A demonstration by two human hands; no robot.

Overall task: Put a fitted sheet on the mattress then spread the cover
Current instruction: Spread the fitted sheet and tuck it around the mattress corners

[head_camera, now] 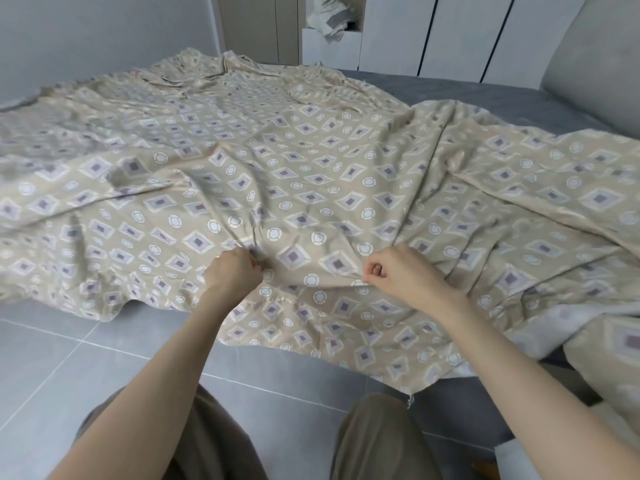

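Observation:
A beige sheet (298, 161) printed with purple diamonds and white circles lies rumpled across most of the bed, its near edge hanging down over the side toward the floor. The dark grey mattress (491, 95) shows bare at the far right. My left hand (233, 270) grips a bunch of the sheet near the bed's front edge. About a hand's width to the right, my right hand (398, 271) pinches another fold of the same sheet. Creases run out from both grips.
A grey padded headboard (595, 60) rises at the right. White cupboard doors (450, 32) stand behind the bed, with a niche holding crumpled cloth (329, 19). Grey floor tiles (69, 355) lie in front, and my knees in brown trousers (374, 441) are at the bottom.

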